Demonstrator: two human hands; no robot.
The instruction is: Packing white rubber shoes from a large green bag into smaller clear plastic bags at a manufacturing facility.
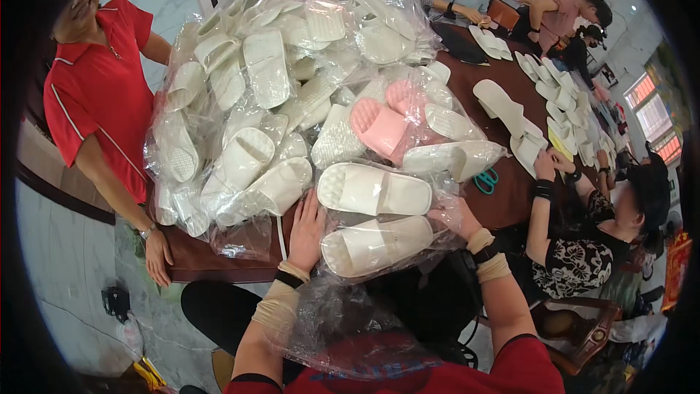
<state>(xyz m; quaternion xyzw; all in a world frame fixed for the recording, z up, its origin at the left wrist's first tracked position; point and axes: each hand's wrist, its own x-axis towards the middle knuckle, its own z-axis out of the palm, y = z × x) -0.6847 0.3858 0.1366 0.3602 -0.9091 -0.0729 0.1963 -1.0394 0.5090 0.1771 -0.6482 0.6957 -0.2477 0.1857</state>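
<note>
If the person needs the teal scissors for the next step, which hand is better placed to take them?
Probably the right hand: it is at the right end of the nearest two white slippers, near the teal scissors. The left hand is at the slippers' left end, so farther away.

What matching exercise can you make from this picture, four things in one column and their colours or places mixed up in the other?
Things:
1. Scissor handles
2. Pink slippers
3. Shirt at far left
4. Nearest white slippers

Colours and places:
A. Between left hand and right hand
B. Red
C. Among other bagged slippers
D. Teal

Pairs: 1-D, 2-C, 3-B, 4-A
</note>
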